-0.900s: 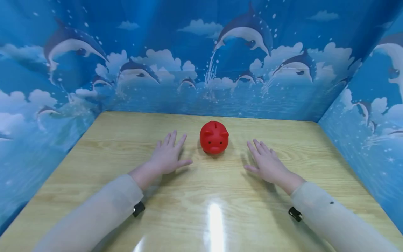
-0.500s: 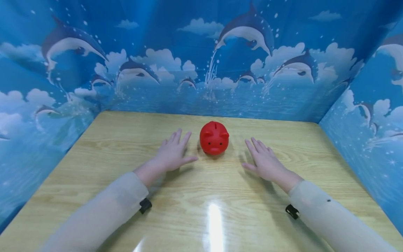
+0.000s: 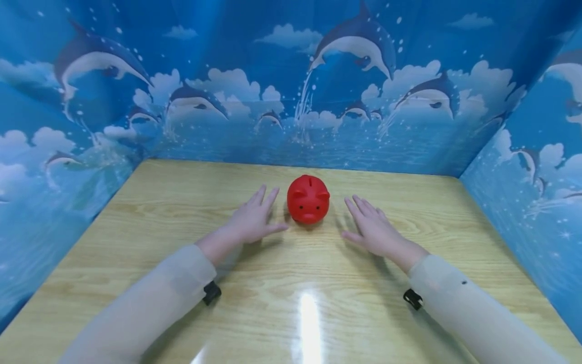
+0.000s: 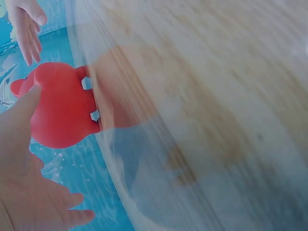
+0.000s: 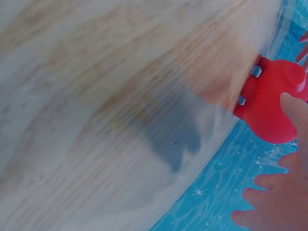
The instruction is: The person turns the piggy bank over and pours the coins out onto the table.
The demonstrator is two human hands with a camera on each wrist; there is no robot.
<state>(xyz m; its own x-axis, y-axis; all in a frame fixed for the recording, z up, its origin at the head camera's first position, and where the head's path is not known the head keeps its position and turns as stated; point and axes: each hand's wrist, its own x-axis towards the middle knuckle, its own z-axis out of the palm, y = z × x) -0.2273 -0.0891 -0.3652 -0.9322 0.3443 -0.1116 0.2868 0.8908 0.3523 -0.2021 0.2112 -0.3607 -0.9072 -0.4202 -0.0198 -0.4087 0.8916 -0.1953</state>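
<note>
A red piggy bank point(image 3: 308, 200) stands on its feet on the wooden table, its snout toward me and a coin slot on its back. Left of it is my left hand point(image 3: 249, 221), fingers straight and spread, thumb pointing at the pig. My right hand point(image 3: 374, 230) lies mirrored on the other side, fingers extended. Gaps show between both hands and the pig in the head view. From the left wrist, the piggy bank point(image 4: 62, 108) appears behind my thumb; from the right wrist, the piggy bank point(image 5: 274, 98) is partly covered by my thumb.
The pale wood table point(image 3: 259, 313) is glossy and reflects a bright light near its front. Blue curtains point(image 3: 254, 131) with dolphins and clouds rise behind the table and along both sides. Black straps point(image 3: 211, 292) show under the sleeves.
Both hands have moved inward toward the piggy bank, the left to the right and the right to the left. The piggy bank stays in place.
</note>
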